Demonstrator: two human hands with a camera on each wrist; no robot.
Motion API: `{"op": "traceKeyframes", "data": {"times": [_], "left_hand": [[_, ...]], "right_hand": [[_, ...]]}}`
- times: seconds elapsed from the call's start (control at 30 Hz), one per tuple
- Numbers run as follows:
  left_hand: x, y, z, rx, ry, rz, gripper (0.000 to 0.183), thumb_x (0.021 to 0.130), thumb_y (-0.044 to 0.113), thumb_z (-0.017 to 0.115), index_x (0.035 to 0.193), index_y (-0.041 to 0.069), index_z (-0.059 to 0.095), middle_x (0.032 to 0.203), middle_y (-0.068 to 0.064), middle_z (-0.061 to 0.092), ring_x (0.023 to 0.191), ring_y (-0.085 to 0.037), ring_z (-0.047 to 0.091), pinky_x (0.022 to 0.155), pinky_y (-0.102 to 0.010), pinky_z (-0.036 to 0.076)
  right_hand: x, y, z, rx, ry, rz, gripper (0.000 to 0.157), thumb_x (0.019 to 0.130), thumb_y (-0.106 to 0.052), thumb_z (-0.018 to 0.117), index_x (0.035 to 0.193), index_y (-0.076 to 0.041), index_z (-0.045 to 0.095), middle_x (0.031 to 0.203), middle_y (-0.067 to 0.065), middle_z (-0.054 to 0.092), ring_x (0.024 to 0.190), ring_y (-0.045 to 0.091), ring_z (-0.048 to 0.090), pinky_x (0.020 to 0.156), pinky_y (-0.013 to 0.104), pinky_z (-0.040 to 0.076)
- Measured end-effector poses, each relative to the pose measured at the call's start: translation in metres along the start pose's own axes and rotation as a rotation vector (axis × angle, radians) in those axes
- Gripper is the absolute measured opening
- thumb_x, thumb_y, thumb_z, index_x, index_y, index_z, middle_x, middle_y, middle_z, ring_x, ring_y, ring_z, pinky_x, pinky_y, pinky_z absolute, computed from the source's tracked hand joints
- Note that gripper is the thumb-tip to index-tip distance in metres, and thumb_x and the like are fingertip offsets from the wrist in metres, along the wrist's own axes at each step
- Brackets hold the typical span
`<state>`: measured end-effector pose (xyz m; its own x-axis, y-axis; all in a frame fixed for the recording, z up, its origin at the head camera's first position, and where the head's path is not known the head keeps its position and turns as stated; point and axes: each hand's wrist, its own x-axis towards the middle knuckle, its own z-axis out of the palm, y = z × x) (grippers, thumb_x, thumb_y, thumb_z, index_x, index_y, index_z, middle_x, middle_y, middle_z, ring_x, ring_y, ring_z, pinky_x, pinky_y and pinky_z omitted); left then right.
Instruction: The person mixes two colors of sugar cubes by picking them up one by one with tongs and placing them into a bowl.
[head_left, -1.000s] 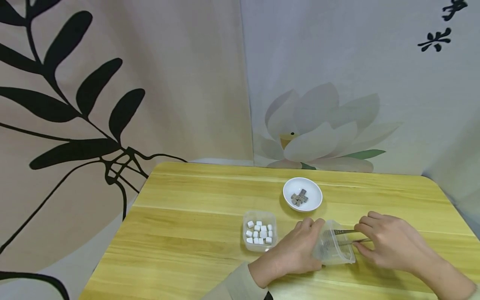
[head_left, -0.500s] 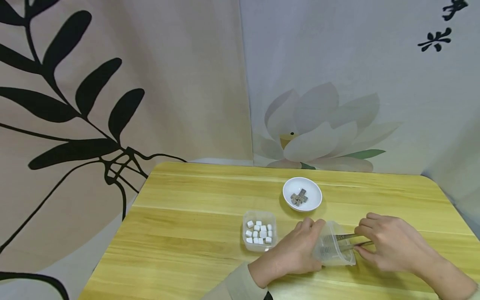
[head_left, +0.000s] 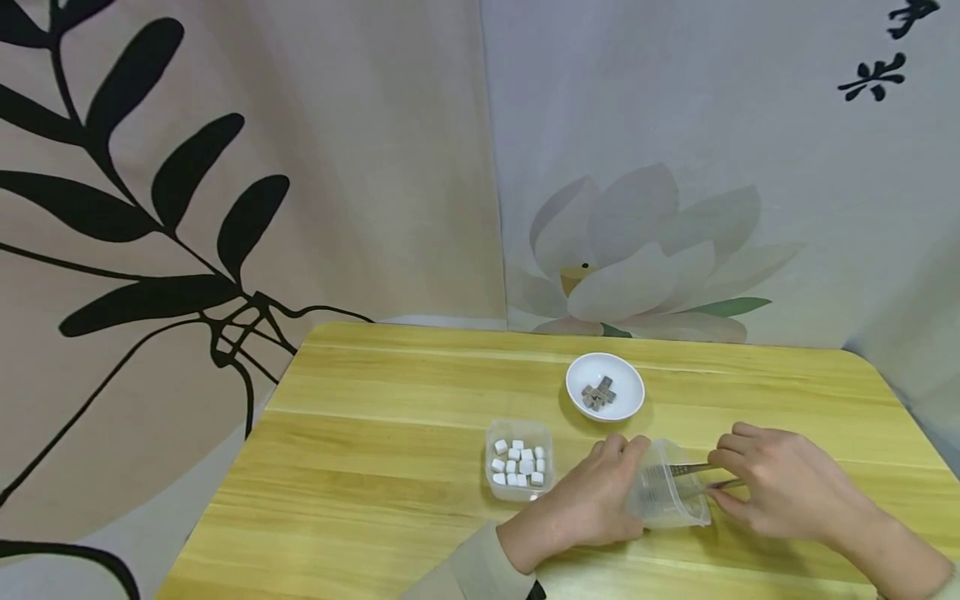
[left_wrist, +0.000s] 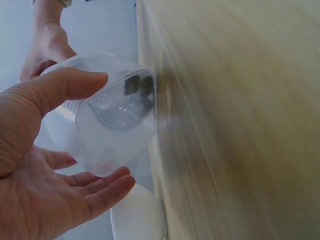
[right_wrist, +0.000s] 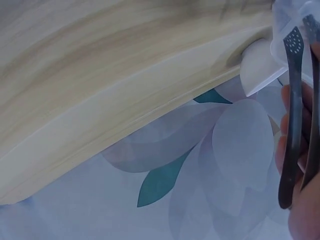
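A clear plastic container [head_left: 654, 500] lies tipped on its side, its mouth facing right, and my left hand [head_left: 588, 498] grips it around the base. The left wrist view shows the thumb on one side and the fingers on the other; several dark cubes [left_wrist: 131, 85] sit inside near the lower wall. From the right, my right hand [head_left: 783, 483] holds metal tongs [head_left: 693, 469] with their ends inside the container's mouth. In the right wrist view the tongs' perforated tip [right_wrist: 294, 42] shows, its two arms apart. Whether a cube is between the tips cannot be seen.
Behind the hands stands a white bowl [head_left: 636, 398] with several grey cubes [head_left: 598, 394]. Left of my left hand is a second clear container [head_left: 517, 430] holding several white cubes [head_left: 527, 468]. The wooden table [head_left: 360, 467] ends at a printed curtain [head_left: 420, 167].
The tongs have shifted slightly inside the container's mouth, with small movements of the right fingers. My left hand and the container stay nearly where they were.
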<state>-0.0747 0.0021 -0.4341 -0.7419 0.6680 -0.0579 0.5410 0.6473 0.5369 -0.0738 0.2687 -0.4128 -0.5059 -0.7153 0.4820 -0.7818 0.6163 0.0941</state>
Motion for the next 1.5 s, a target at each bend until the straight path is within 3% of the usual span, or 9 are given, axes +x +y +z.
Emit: {"op": "traceKeyframes", "data": {"times": [0.23,0.47,1.1,1.37,1.5], "left_hand": [[-0.001,0.000,-0.001,-0.008,0.004,0.007,0.103,0.072,0.018,0.094,0.156,0.017,0.035,0.122,0.003,0.049,0.108,-0.006,0.048,0.084,-0.015,0.048],[0.000,0.000,0.000,0.002,0.009,0.013,0.102,0.071,0.018,0.094,0.155,0.017,0.036,0.120,0.004,0.048,0.106,-0.006,0.048,0.082,-0.014,0.047],[0.000,0.001,0.000,0.001,0.003,0.005,0.101,0.072,0.020,0.094,0.155,0.018,0.036,0.119,0.004,0.048,0.104,-0.005,0.047,0.080,-0.014,0.046],[0.000,0.000,0.001,-0.002,0.017,0.016,0.098,0.071,0.018,0.093,0.152,0.017,0.038,0.117,0.004,0.048,0.103,-0.006,0.047,0.080,-0.014,0.046],[0.000,0.000,0.001,-0.008,0.016,0.014,0.098,0.070,0.017,0.093,0.151,0.017,0.039,0.116,0.004,0.048,0.102,-0.006,0.047,0.079,-0.014,0.046]], "right_hand": [[0.000,-0.002,0.004,0.039,-0.025,-0.018,0.055,0.106,-0.052,0.037,0.077,-0.018,0.069,0.075,-0.015,0.059,0.067,0.002,0.047,0.053,0.020,0.044],[-0.002,-0.005,0.006,0.045,0.009,-0.004,0.053,0.107,-0.050,0.037,0.074,-0.021,0.065,0.074,-0.017,0.054,0.066,-0.001,0.041,0.051,0.017,0.038],[-0.019,0.005,-0.023,-0.026,0.149,0.197,0.051,0.102,-0.062,0.047,0.076,-0.027,0.072,0.076,-0.020,0.064,0.063,0.001,0.059,0.049,0.019,0.046],[-0.007,0.021,-0.033,-0.008,0.284,0.206,0.051,0.099,-0.063,0.055,0.074,-0.022,0.073,0.070,-0.014,0.064,0.057,-0.001,0.054,0.044,0.017,0.038],[0.004,0.029,-0.031,-0.013,0.273,0.240,0.053,0.098,-0.065,0.054,0.076,-0.021,0.074,0.069,-0.011,0.065,0.056,0.002,0.054,0.044,0.018,0.036]]}}
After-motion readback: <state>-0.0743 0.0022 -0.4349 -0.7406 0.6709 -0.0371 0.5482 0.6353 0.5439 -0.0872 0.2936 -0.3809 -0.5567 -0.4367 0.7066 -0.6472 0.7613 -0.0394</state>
